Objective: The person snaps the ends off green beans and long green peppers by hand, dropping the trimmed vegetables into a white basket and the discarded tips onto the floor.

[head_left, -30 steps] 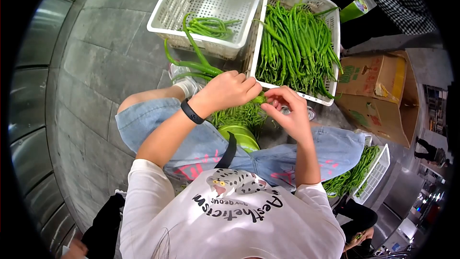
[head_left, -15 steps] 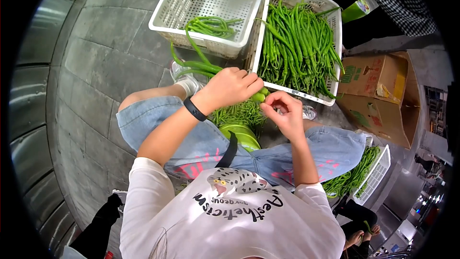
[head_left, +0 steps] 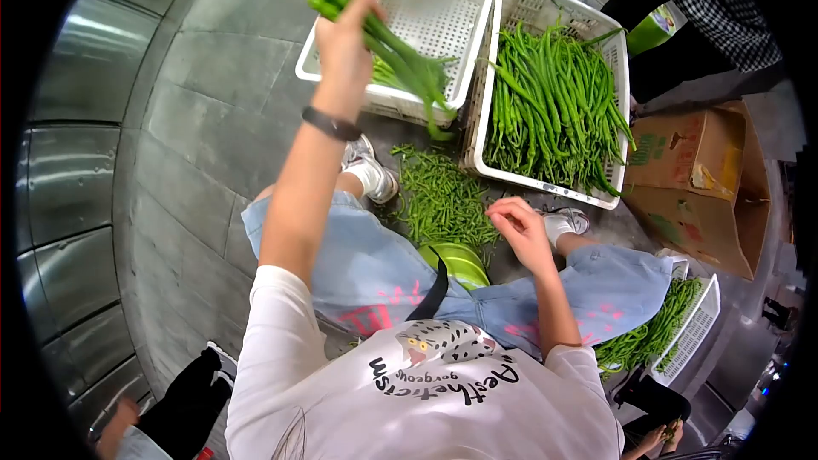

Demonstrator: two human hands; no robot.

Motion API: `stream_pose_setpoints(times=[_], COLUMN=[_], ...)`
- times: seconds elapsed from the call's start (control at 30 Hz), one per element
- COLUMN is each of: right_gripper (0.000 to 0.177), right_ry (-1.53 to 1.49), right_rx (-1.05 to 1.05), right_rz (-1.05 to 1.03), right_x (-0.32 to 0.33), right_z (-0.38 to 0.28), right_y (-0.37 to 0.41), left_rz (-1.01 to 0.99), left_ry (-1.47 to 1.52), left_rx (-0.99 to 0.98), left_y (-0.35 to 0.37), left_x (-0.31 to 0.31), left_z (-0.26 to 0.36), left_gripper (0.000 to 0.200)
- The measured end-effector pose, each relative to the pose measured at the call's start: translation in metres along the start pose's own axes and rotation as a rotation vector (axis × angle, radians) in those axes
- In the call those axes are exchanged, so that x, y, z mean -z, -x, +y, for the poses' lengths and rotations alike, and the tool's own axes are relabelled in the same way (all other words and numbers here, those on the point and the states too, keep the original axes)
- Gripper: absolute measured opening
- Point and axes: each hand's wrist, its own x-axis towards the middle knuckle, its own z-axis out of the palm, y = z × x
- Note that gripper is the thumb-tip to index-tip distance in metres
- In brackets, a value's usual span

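My left hand (head_left: 343, 55), with a dark band on its wrist, is closed round a bunch of long green chili peppers (head_left: 400, 55). It is raised over the near left part of a white plastic crate (head_left: 311, 60), where more peppers lie partly hidden behind the bunch. The bunch's thick ends stick out past my fist, and its thin ends hang down to the right, blurred. My right hand (head_left: 524, 234) hovers by my knee, fingers curled in to the thumb; whether anything is pinched there is hidden. Short green pieces (head_left: 439, 200) are heaped on the floor beside it.
A second white crate (head_left: 545, 185) on the right is heaped with long green peppers (head_left: 550, 102). A cardboard box (head_left: 682, 170) stands right of it. Another crate (head_left: 690, 324) of peppers sits by my right thigh. Other people are partly visible around the edges.
My left hand has swung up and left from in front of me, carrying the peppers over the left crate. The hands have parted; my right hand has dropped slightly. The view has shifted.
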Motion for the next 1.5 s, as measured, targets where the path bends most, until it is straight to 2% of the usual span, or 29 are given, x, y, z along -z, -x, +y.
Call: stream_pose_setpoints(times=[0.03, 0.1, 0.17, 0.23, 0.3, 0.43, 0.47, 0.53, 0.6, 0.63, 0.7, 0.73, 0.77, 0.83, 0.87, 0.9, 0.97, 1.03, 1.1, 1.13, 1.23, 1.27, 1.3, 1.37, 1.4, 1.43, 1.47, 1.5], right_gripper=[0.01, 0.01, 0.011, 0.012, 0.014, 0.014, 0.014, 0.013, 0.012, 0.013, 0.013, 0.014, 0.015, 0.019, 0.025, 0.03, 0.041, 0.054, 0.062, 0.053, 0.039, 0.029, 0.029, 0.028, 0.031, 0.033, 0.034, 0.035], right_ry=[-0.013, -0.15, -0.257, -0.368, -0.348, -0.284, -0.289, -0.238, -0.115, -0.05, 0.075, 0.097, 0.161, 0.43, 0.545, 0.661, 0.83, 0.981, 1.189, 1.244, 1.228, 1.225, 1.155, 1.008, 0.888, 0.843, 0.75, 0.656], right_rx=[-0.044, -0.084, -0.198, -0.293, -0.352, -0.415, -0.428, -0.426, -0.371, -0.321, -0.207, -0.18, -0.156, 0.114, 0.185, 0.258, 0.201, 0.197, 0.073, 0.085, -0.018, 0.061, 0.029, -0.031, -0.096, -0.051, 0.036, 0.118], right_rz=[-0.041, 0.004, 0.035, 0.09, 0.111, 0.151, 0.154, 0.142, 0.105, 0.086, 0.039, 0.045, 0.073, 0.239, 0.323, 0.408, 0.502, 0.538, 0.475, 0.477, 0.356, 0.385, 0.416, 0.47, 0.487, 0.559, 0.564, 0.567], right_x=[0.003, 0.004, 0.006, 0.005, 0.006, 0.005, 0.006, 0.01, 0.016, 0.022, 0.032, 0.037, 0.042, 0.052, 0.057, 0.063, 0.07, 0.075, 0.077, 0.08, 0.081, 0.084, 0.088, 0.093, 0.097, 0.099, 0.1, 0.101], right_z=[0.002, 0.014, 0.037, 0.041, 0.05, 0.075, 0.078, 0.081, 0.072, 0.058, 0.026, 0.014, 0.003, 0.005, 0.008, 0.012, 0.013, 0.021, 0.043, 0.05, 0.054, 0.061, 0.056, 0.044, 0.034, 0.029, 0.015, 0.0], right_y=[0.001, 0.003, 0.005, 0.005, 0.005, 0.003, 0.0, -0.007, -0.018, -0.026, -0.047, -0.058, -0.071, -0.1, -0.117, -0.135, -0.166, -0.192, -0.209, -0.214, -0.216, -0.215, -0.212, -0.206, -0.202, -0.198, -0.191, -0.182], left_rz=[0.091, 0.232, 0.293, 0.43, 0.604, 0.756, 0.683, 0.671, 0.711, 0.678, 0.697, 0.681, 0.701, 0.739, 0.722, 0.745, 0.79, 0.796, 0.802, 0.779, 0.515, 0.42, 0.296, -0.006, -0.096, -0.231, -0.369, -0.51], left_ry=[0.168, 0.395, 0.436, 0.368, 0.238, 0.083, 0.009, -0.207, -0.234, -0.243, -0.231, -0.334, -0.377, -0.455, -0.44, -0.537, -0.733, -0.942, -1.147, -1.123, -1.202, -1.292, -1.281, -1.133, -0.975, -1.017, -0.837, -0.658], left_rx=[0.064, 0.173, 0.166, 0.217, 0.336, 0.58, 0.77, 0.997, 1.104, 1.131, 1.163, 1.22, 1.218, 1.207, 1.177, 1.15, 1.09, 1.022, 0.946, 0.893, 0.464, 0.208, 0.041, -0.027, 0.016, -0.048, 0.165, 0.22], left_y=[-0.03, -0.088, -0.129, -0.148, -0.142, -0.155, -0.159, -0.134, -0.126, -0.13, -0.121, -0.125, -0.126, -0.129, -0.13, -0.136, -0.151, -0.152, -0.151, -0.141, -0.14, -0.132, -0.12, -0.096, -0.074, -0.06, -0.033, -0.014], left_x=[0.008, 0.033, 0.065, 0.093, 0.106, 0.189, 0.211, 0.151, 0.13, 0.157, 0.144, 0.161, 0.16, 0.154, 0.158, 0.183, 0.235, 0.21, 0.157, 0.119, 0.121, 0.115, 0.103, 0.085, 0.063, 0.058, 0.026, 0.017], left_z=[-0.005, -0.034, -0.085, -0.141, -0.18, -0.3, -0.32, -0.27, -0.258, -0.278, -0.265, -0.277, -0.277, -0.273, -0.275, -0.298, -0.349, -0.329, -0.28, -0.24, -0.227, -0.228, -0.218, -0.208, -0.193, -0.197, -0.163, -0.162], left_gripper=[0.013, 0.012, 0.013, 0.013, 0.017, 0.022, 0.021, 0.024, 0.038, 0.039, 0.041, 0.047, 0.05, 0.055, 0.061, 0.064, 0.074, 0.086, 0.098, 0.096, 0.093, 0.086, 0.073, 0.057, 0.051, 0.042, 0.032, 0.026])
